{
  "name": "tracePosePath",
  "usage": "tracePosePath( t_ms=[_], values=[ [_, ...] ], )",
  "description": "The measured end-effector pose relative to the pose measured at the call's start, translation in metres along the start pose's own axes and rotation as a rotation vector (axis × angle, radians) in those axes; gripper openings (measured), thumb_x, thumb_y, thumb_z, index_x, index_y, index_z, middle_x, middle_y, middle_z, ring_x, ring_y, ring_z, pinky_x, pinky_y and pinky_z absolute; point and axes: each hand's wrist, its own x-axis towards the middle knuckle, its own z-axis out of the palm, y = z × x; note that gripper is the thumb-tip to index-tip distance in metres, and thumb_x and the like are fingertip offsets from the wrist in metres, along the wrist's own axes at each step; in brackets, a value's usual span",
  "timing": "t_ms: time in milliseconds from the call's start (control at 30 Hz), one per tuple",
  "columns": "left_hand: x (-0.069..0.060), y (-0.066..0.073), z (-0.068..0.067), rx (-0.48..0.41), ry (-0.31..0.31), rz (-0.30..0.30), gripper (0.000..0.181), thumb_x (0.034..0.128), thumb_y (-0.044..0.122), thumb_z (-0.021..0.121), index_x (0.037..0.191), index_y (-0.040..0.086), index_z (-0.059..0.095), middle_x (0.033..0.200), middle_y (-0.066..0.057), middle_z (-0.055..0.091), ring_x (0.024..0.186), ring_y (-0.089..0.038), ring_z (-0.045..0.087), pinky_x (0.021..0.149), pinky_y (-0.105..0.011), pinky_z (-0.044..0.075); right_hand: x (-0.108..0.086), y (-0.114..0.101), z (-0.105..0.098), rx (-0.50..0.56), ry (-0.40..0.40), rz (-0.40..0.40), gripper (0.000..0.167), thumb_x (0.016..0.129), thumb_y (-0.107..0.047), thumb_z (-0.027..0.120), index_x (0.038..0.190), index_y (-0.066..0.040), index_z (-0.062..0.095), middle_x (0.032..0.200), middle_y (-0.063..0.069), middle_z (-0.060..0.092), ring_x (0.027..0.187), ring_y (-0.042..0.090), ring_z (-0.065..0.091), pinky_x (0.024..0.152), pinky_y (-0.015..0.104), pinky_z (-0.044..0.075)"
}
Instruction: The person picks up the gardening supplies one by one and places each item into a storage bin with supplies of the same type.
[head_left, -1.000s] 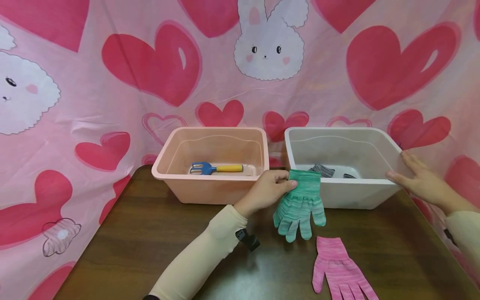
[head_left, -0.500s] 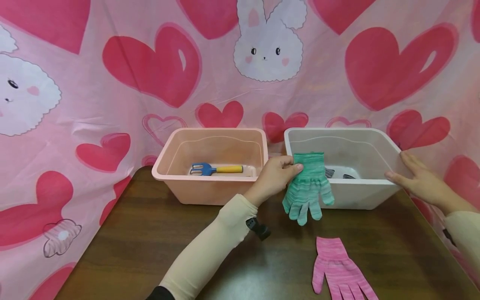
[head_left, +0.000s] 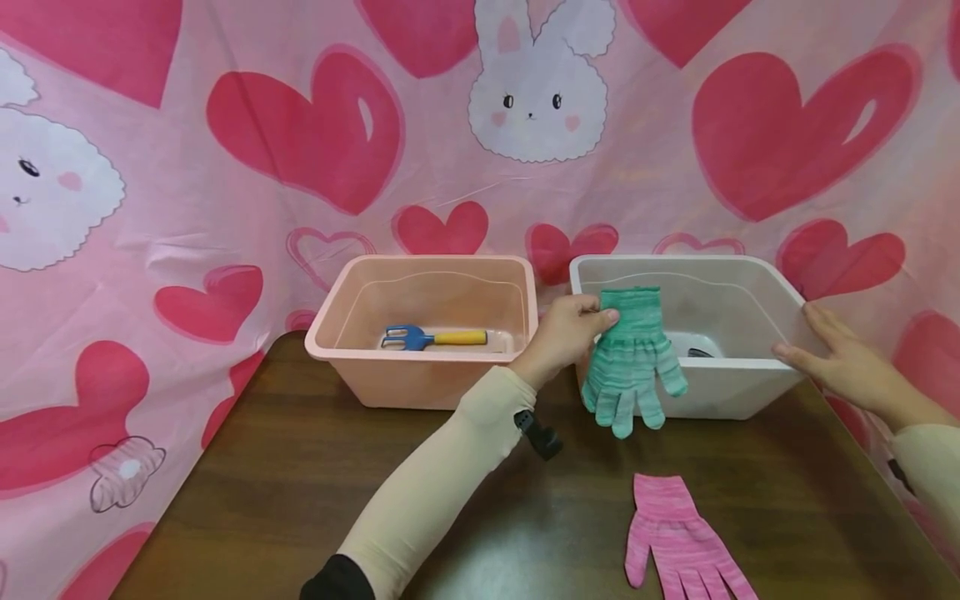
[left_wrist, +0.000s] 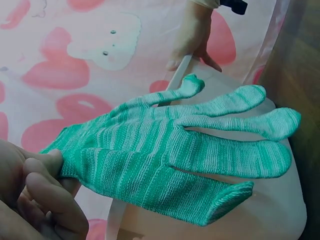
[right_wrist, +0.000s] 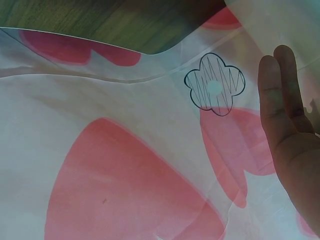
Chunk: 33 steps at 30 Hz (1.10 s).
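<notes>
My left hand (head_left: 566,333) pinches a green striped knit glove (head_left: 633,358) by its cuff, between thumb and fingers. The glove hangs fingers-down before the front wall of a grey-white bin (head_left: 720,387). Seen from the left wrist, the same glove (left_wrist: 150,150) spreads across the view, with the bin behind it. My right hand (head_left: 855,362) rests at the bin's right front corner; straight fingers (right_wrist: 272,95) show in the right wrist view. A dark item (head_left: 699,353) lies inside the bin, mostly hidden by its front wall.
To the left stands a peach bin (head_left: 420,383) holding a small blue garden fork (head_left: 408,337) with a yellow handle. A pink knit glove (head_left: 678,537) lies on the brown wooden table (head_left: 300,492) near the front. A pink heart-patterned cloth (head_left: 450,125) hangs behind.
My left hand has moved up and to the right, carrying the green glove, which now covers the grey striped item in the bin from sight. My right hand has stayed in place.
</notes>
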Motion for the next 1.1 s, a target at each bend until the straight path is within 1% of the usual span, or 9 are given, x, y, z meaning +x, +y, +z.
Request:
tracePosePath(
  t_ms=[133,267,333,533,700,833,900,967,1100],
  values=[
    [0.005,0.001,0.001,-0.006,0.001,0.002,0.023,0.1006,0.015,0.065,0.082,0.002,0.062,0.052,-0.002,0.040,0.042,-0.017,0.040,0.041,-0.024,0.035,0.000,0.001,0.001,0.005,-0.001,0.006,0.099,0.099,-0.052,0.054,0.158,-0.011,-0.015,0.161,0.027,-0.019,0.142,0.059,-0.012,0.095,0.086,0.007],
    [0.012,0.005,0.001,-0.011,0.026,-0.009,0.015,0.1000,0.015,0.066,0.092,0.003,0.069,0.056,-0.005,0.049,0.045,-0.022,0.043,0.043,-0.025,0.037,0.000,0.002,0.000,0.003,0.001,-0.013,0.098,0.100,-0.049,0.054,0.158,-0.010,-0.014,0.161,0.029,-0.017,0.142,0.059,-0.011,0.096,0.086,0.006],
    [0.015,0.007,0.001,-0.003,0.042,-0.012,0.014,0.1000,0.016,0.066,0.094,0.004,0.070,0.060,-0.004,0.053,0.047,-0.021,0.046,0.045,-0.026,0.039,0.000,0.002,0.000,0.006,0.002,-0.026,0.097,0.100,-0.048,0.054,0.158,-0.008,-0.013,0.161,0.029,-0.016,0.143,0.059,-0.011,0.097,0.086,0.006],
    [0.024,0.012,0.002,0.038,0.059,0.006,0.024,0.1016,0.018,0.063,0.082,0.004,0.060,0.055,-0.001,0.043,0.044,-0.016,0.041,0.046,-0.025,0.036,0.000,0.004,-0.001,0.043,-0.013,-0.047,0.096,0.100,-0.046,0.055,0.159,-0.010,-0.011,0.162,0.028,-0.015,0.144,0.058,-0.010,0.098,0.085,0.005],
    [0.034,0.015,0.003,0.010,0.068,0.008,0.019,0.1019,0.017,0.063,0.087,0.006,0.061,0.055,-0.001,0.045,0.042,-0.015,0.040,0.044,-0.025,0.036,0.001,0.006,-0.002,0.048,-0.025,-0.038,0.097,0.099,-0.048,0.056,0.159,-0.015,-0.013,0.163,0.025,-0.017,0.143,0.059,-0.010,0.095,0.086,0.008],
    [0.042,0.015,0.002,-0.006,0.069,-0.017,0.016,0.1025,0.018,0.062,0.095,0.004,0.064,0.056,-0.002,0.043,0.042,-0.017,0.039,0.043,-0.026,0.036,0.001,0.007,-0.001,0.049,-0.019,-0.044,0.096,0.100,-0.047,0.056,0.160,-0.013,-0.011,0.163,0.025,-0.016,0.143,0.058,-0.010,0.096,0.086,0.007],
    [0.045,0.015,0.002,-0.013,0.068,-0.034,0.015,0.1026,0.019,0.062,0.101,0.004,0.066,0.059,-0.003,0.045,0.043,-0.018,0.039,0.044,-0.028,0.036,0.001,0.007,-0.001,0.048,-0.014,-0.048,0.095,0.100,-0.046,0.055,0.160,-0.011,-0.010,0.163,0.026,-0.015,0.144,0.058,-0.010,0.097,0.085,0.006],
    [0.048,0.014,0.001,-0.020,0.065,-0.049,0.014,0.1024,0.019,0.062,0.105,0.006,0.067,0.065,-0.003,0.050,0.048,-0.017,0.044,0.046,-0.028,0.040,0.002,0.007,0.000,0.039,-0.007,-0.054,0.094,0.100,-0.046,0.054,0.160,-0.009,-0.009,0.162,0.027,-0.014,0.144,0.058,-0.010,0.099,0.084,0.005],
    [0.054,0.013,-0.001,-0.010,0.056,-0.078,0.017,0.1026,0.022,0.061,0.097,0.006,0.063,0.065,-0.004,0.048,0.051,-0.018,0.045,0.049,-0.029,0.040,0.001,0.006,0.000,0.030,0.001,-0.058,0.094,0.101,-0.045,0.053,0.159,-0.006,-0.009,0.162,0.029,-0.013,0.145,0.056,-0.010,0.101,0.083,0.003]
  ],
)
